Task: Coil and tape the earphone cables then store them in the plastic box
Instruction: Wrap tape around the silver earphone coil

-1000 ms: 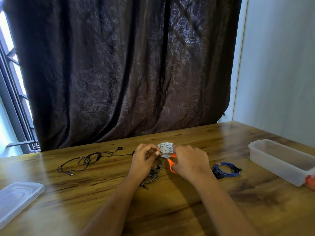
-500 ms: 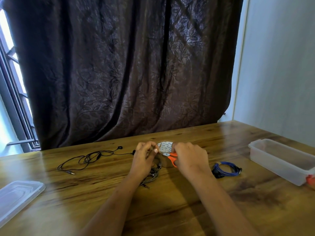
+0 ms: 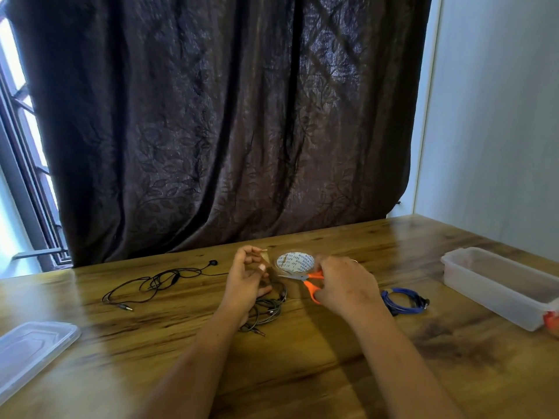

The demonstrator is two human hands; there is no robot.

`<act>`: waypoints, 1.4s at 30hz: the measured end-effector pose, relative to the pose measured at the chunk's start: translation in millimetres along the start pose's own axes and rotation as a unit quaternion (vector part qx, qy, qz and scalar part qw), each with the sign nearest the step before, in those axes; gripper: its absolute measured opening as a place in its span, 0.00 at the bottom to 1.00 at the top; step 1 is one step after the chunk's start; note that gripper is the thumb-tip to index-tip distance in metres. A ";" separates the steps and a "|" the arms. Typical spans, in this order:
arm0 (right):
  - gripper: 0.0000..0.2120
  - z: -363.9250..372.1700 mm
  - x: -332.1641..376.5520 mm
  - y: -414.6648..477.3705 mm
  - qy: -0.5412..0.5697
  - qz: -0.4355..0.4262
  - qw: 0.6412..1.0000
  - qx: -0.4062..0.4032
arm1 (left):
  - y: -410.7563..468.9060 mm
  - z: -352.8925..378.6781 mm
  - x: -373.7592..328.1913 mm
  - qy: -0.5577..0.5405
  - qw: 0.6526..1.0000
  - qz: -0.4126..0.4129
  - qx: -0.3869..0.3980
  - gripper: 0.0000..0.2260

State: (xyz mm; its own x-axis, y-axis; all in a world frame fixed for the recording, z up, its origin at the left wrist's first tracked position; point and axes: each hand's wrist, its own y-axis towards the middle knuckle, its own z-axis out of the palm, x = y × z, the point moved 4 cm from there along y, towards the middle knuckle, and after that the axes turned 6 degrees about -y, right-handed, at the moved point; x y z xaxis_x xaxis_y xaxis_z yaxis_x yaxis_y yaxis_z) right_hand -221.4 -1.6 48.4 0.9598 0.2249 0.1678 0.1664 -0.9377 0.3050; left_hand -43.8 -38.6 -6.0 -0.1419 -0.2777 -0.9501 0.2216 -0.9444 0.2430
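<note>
My left hand [image 3: 246, 279] pinches a short strip of clear tape [image 3: 265, 257] and hovers over a coiled dark earphone cable [image 3: 269, 309] on the wooden table [image 3: 302, 373]. My right hand [image 3: 344, 287] grips orange-handled scissors [image 3: 311, 282], blades pointing left toward the strip. A roll of tape [image 3: 295, 262] with a printed core sits just behind the scissors. A loose black earphone cable [image 3: 157, 282] lies to the left. A coiled blue earphone cable [image 3: 402, 300] lies to the right. The clear plastic box [image 3: 496, 285] stands open at the far right.
The box's clear lid [image 3: 33, 349] lies at the table's left front edge. A dark curtain [image 3: 227, 131] hangs behind the table, a window at left and a pale wall at right. An orange item [image 3: 552, 320] shows at the right frame edge by the box.
My hands have drawn apart: the left moved left with a tape strip, now separate from the roll. The scissors and tape roll are more exposed.
</note>
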 end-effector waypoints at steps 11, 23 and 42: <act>0.16 -4.0 -26.3 0.5 0.073 0.036 0.993 0.091 | 1.5 -0.9 -0.7 -0.019 1.000 -0.013 -0.004 0.25; 0.16 13.9 -36.1 -6.3 0.054 0.050 0.939 0.335 | -2.4 -7.7 -4.7 -0.037 0.997 0.037 -0.063 0.25; 0.09 52.6 81.7 22.9 -0.003 -0.034 0.997 0.069 | -52.4 -71.8 -13.5 0.292 0.950 -0.041 -0.102 0.41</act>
State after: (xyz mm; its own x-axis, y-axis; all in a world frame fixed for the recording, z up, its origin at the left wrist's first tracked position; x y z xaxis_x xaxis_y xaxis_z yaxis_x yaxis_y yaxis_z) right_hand -127.3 -18.7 19.8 0.9465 0.2880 0.1455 0.2601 -0.9479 0.1839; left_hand 15.8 27.3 -19.9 0.3789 -0.0044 -0.9254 0.4230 -0.8886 0.1775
